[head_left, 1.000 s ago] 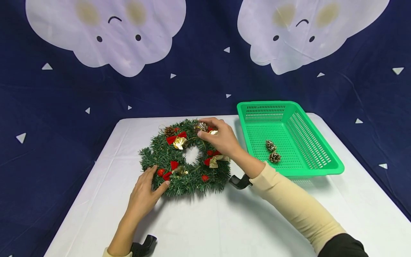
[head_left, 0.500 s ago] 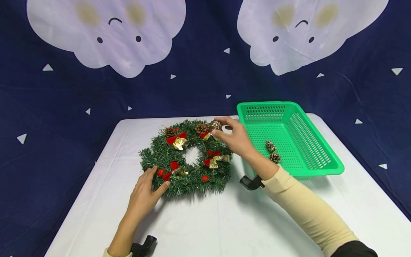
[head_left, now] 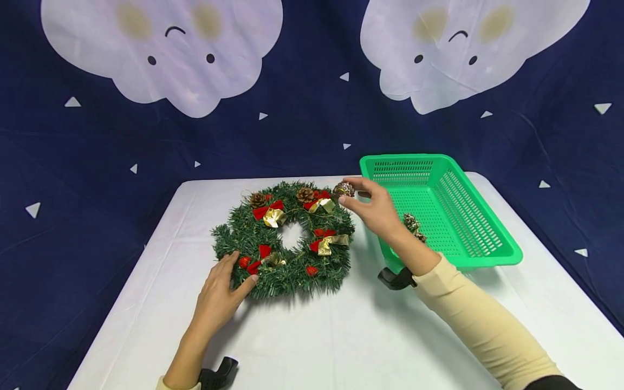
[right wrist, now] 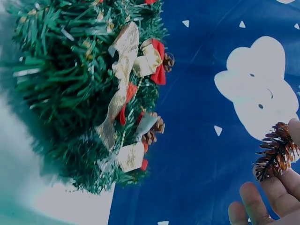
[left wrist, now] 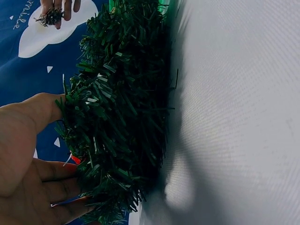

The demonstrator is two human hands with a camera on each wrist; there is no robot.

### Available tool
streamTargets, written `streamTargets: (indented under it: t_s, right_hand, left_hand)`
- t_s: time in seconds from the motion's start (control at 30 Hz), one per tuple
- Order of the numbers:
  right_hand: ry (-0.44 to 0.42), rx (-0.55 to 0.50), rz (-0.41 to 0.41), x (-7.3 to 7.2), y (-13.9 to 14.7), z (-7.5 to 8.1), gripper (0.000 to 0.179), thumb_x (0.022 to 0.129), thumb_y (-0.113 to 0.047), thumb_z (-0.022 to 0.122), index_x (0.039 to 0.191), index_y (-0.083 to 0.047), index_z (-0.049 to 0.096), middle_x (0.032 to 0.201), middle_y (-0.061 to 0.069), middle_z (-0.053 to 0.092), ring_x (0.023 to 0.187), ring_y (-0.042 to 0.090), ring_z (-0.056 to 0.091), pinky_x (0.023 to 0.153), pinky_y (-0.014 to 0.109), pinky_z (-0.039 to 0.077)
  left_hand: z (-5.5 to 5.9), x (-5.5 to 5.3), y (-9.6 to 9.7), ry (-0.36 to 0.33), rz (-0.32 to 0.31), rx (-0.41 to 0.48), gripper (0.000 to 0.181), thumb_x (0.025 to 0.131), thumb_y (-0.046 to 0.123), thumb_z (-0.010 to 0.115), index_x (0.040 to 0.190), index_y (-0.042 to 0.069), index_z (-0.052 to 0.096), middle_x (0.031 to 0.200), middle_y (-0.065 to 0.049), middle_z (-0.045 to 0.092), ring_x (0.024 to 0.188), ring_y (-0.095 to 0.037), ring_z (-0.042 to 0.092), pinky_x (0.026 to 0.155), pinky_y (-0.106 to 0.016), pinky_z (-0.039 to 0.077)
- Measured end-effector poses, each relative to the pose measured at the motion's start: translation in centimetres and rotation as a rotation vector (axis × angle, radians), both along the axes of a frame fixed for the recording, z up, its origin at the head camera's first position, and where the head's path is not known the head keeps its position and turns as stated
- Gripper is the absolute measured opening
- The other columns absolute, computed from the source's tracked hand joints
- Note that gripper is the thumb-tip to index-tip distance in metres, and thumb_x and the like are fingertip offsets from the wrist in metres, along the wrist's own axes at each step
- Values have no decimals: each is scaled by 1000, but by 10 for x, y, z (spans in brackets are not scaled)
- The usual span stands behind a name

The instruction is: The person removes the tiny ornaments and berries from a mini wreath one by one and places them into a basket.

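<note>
A green Christmas wreath (head_left: 287,281) lies on the white table, trimmed with red bows, gold ribbons, red berries and brown pinecones. My left hand (head_left: 218,295) rests on its near-left edge, thumb and fingers spread; in the left wrist view the fingers (left wrist: 61,190) touch the green tinsel. Just off the wreath's far-right side, my right hand (head_left: 375,208) pinches a pinecone (head_left: 343,189) between thumb and fingertips. The right wrist view shows this pinecone (right wrist: 276,152) held up apart from the wreath, its scales dark brown with pale tips.
A green plastic basket (head_left: 487,216) stands right of the wreath, partly behind my right forearm. Inside lie two frosted pinecones (head_left: 411,221), one partly hidden by the wrist. A dark blue backdrop (head_left: 312,141) with white clouds hangs behind the table (head_left: 302,346).
My right hand has moved rightward from the wreath's top with the pinecone, uncovering a brown pinecone and bow there. The left hand and the wreath have stayed in place.
</note>
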State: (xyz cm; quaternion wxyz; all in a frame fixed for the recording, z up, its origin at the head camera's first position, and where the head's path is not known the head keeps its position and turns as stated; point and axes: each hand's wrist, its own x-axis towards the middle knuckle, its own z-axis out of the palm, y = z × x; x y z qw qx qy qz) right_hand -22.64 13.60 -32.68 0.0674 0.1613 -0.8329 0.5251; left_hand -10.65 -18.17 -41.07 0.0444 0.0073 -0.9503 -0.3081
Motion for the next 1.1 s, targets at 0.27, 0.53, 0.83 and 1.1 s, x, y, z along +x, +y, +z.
streamTargets:
  t_s: [0.27,0.53,0.83,1.1]
  right_hand:
    - [-50,4,-53,1,18,-3,53,86,-36,68,134,-20,53,136,7,53,125,29,47,100,48,44]
    - [-8,-26,-100,-5,34,-11,50,86,-29,69,130,-10,55,127,14,58,120,27,52,101,46,43]
    - [9,-20,-138,-5,54,-16,50,87,-31,67,131,-10,55,125,14,59,117,25,53,96,44,47]
    - [-7,16,-169,-2,70,-21,52,88,-36,65,132,-10,54,127,14,58,120,25,51,101,45,43]
  left_hand:
    - [0,0,0,-1,-2,-3,79,89,51,58,149,8,29,152,-24,28,141,-42,25,108,-65,26]
    - [-1,0,1,9,-4,-4,78,89,50,58,148,7,30,152,-24,29,140,-42,26,108,-65,27]
    - [0,-1,1,8,-6,-9,78,89,50,58,148,7,30,152,-24,29,140,-42,26,108,-65,26]
    - [1,0,0,0,-7,-8,79,89,51,57,148,7,29,152,-24,28,140,-42,25,108,-65,26]
